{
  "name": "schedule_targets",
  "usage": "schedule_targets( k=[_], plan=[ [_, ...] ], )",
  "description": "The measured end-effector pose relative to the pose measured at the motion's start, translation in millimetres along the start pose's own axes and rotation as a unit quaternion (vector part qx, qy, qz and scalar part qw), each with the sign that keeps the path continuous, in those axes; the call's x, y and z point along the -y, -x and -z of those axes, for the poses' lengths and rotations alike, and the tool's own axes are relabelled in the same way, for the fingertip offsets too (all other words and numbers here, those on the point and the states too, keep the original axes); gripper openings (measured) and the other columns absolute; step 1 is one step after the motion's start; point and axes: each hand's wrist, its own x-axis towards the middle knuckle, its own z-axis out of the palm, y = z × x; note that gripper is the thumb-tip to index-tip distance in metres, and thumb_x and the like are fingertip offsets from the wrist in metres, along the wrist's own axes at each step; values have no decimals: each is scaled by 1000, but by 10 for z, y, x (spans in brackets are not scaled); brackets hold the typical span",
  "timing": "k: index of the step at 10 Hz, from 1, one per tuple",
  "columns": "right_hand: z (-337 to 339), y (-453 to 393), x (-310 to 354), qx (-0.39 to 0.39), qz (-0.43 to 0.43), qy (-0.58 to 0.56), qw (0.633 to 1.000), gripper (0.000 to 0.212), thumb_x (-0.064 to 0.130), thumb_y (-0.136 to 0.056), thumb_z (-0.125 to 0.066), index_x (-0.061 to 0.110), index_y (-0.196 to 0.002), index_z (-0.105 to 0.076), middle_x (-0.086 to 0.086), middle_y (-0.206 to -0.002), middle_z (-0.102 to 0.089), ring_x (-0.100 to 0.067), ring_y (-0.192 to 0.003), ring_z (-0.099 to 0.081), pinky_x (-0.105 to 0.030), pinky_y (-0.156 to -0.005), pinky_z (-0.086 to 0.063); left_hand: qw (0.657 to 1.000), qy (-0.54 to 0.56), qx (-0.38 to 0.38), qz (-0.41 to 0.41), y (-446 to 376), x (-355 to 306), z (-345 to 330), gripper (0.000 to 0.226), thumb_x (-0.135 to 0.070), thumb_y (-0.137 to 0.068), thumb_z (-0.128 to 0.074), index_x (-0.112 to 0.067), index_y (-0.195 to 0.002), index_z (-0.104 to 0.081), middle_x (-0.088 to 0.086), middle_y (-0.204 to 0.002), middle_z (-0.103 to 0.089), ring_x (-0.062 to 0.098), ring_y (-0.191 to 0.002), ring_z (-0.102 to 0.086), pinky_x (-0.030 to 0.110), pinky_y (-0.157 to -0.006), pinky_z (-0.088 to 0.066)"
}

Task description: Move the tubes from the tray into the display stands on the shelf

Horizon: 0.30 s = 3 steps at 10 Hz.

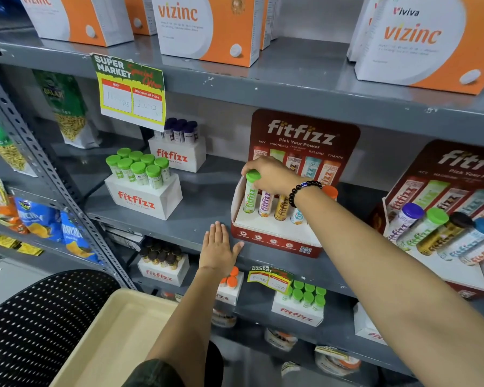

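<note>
My right hand (271, 174) grips the green cap of a green-capped tube (250, 196) standing upright in the leftmost slot of the red fitfizz display stand (274, 241) on the middle shelf. Beside it in the stand stand a purple-lettered tube (264, 203), a gold tube (282, 208) and a blue tube (297, 216); my wrist hides their caps. An orange cap (330, 191) shows behind my wrist. My left hand (218, 247) lies flat and open on the shelf edge, just left of the stand. The beige tray (118, 339) sits below, and no tubes show in its visible part.
A second red fitfizz stand (442, 236) with several tubes sits to the right. White fitfizz boxes hold green-capped tubes (139, 166) and purple-capped tubes (179, 129) to the left. Vizinc boxes (207, 26) fill the top shelf. A black perforated chair (39, 325) stands under the tray.
</note>
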Motion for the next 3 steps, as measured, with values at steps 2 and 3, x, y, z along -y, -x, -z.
schedule_targets(
  k=[2,3],
  plan=[
    [-73,7,-43,-3,16,-4,1000,52,-4,-86,-52,21,-131,-49,-10,-138,-45,-27,-125,-45,-32,-101,-39,1000,-7,25,11,-5,-41,76,74,-56,-93,-11,-8,-145,11,11,-157,12,26,-144,12,38,-118,3],
    [-107,98,-103,-67,23,-37,997,56,6,-87,-55,20,-139,-39,-9,-145,-42,-26,-131,-42,-38,-106,-37,999,8,36,12,-13,-33,89,74,-55,-94,-13,-7,-144,11,13,-157,11,26,-144,12,38,-117,3]
  ],
)
